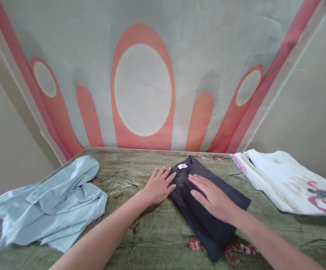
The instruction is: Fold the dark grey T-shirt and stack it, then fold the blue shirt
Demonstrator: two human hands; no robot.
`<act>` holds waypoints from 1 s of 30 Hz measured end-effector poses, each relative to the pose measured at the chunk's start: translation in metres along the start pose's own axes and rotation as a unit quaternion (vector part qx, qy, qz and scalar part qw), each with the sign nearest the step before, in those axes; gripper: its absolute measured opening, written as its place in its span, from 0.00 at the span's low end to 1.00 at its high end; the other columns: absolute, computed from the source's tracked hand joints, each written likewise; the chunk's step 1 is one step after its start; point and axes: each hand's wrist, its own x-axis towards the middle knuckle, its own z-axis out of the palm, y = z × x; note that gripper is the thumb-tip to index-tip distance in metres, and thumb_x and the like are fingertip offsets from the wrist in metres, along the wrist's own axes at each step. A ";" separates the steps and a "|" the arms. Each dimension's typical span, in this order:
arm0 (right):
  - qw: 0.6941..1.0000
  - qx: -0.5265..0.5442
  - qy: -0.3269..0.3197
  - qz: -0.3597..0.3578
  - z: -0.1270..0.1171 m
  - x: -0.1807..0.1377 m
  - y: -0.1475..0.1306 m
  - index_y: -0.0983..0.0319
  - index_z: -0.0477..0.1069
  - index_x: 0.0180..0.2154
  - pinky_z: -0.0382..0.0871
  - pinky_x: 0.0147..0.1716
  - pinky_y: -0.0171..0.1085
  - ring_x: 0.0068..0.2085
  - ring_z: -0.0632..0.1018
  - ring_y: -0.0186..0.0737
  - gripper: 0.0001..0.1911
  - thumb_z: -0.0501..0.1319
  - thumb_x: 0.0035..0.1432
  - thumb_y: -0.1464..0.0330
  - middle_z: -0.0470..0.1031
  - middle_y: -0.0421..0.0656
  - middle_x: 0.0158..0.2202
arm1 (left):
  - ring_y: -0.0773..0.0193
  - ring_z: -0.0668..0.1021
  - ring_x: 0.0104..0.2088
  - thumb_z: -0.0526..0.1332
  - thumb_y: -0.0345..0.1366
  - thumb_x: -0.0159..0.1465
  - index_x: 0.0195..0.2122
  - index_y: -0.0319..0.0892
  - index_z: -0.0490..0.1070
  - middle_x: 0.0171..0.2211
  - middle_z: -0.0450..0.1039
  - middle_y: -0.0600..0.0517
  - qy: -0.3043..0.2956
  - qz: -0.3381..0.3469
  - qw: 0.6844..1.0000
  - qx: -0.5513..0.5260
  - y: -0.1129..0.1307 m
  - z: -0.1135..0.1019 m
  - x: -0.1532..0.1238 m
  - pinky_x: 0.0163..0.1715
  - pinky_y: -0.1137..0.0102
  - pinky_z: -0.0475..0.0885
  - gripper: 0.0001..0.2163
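Note:
A dark T-shirt (199, 210), folded into a long rectangle, lies at a slant on the table with its neckline and white label (182, 166) toward the far side. My left hand (159, 185) is spread at the shirt's left edge near the collar, fingertips on the fabric and palm mostly over the tabletop. Over the middle of the shirt is my right hand (212, 198), its fingers stretched out flat; whether it presses or hovers just above, I cannot tell. Neither hand grips anything.
A crumpled light blue shirt (59, 202) lies at the left. Folded white and pale garments (286, 176) are stacked at the right, the top one printed. The table (123, 225) has a wood-look cover with red flowers. Behind its far edge stands a grey wall hanging (143, 90) with coral shapes.

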 end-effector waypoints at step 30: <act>0.998 -0.026 0.043 0.028 0.001 0.006 0.071 0.62 0.65 0.52 0.54 0.57 0.47 0.57 0.63 0.43 0.23 0.49 0.61 0.59 0.65 0.47 0.55 | 0.56 0.54 0.61 0.43 0.51 0.64 0.60 0.37 0.53 0.61 0.50 0.43 -0.042 0.061 0.995 -0.066 0.035 -0.019 0.034 0.57 0.60 0.48 0.28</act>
